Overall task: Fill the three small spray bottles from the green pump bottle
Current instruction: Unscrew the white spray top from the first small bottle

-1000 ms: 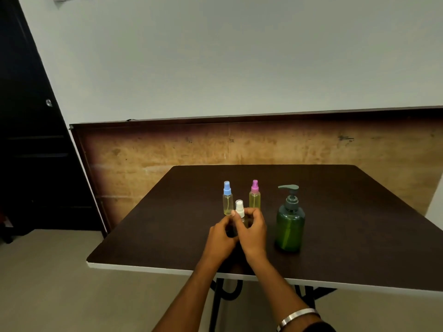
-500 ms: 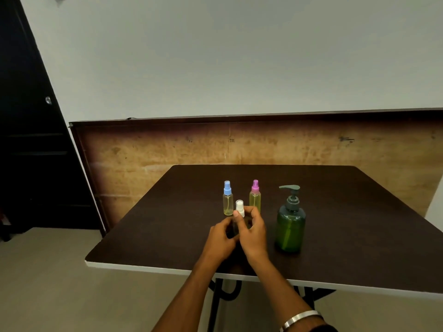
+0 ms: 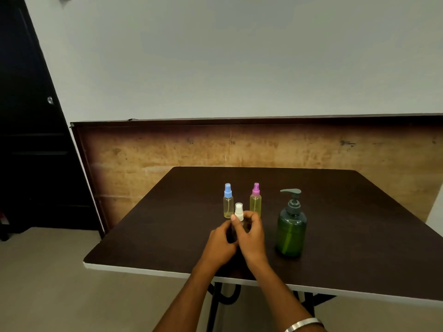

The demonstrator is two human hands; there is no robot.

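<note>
A white-capped spray bottle [image 3: 239, 212] stands upright on the dark table [image 3: 359, 224]; only its cap and neck show above my fingers. My left hand [image 3: 219, 245] wraps the bottle's body from the left. My right hand [image 3: 251, 236] pinches it near the neck from the right. Behind them stand a blue-capped spray bottle [image 3: 228, 201] and a pink-capped spray bottle [image 3: 255, 200], both holding yellowish liquid. The green pump bottle [image 3: 291, 226] stands upright to the right of my hands, a short gap away.
The table's white front edge [image 3: 143, 270] runs just below my wrists. A wooden board [image 3: 167, 152] leans against the wall behind the table. A dark door [image 3: 28, 140] is at the left.
Both hands stay around the white-capped bottle; my right fingers have shifted slightly at its neck. Nothing else has moved.
</note>
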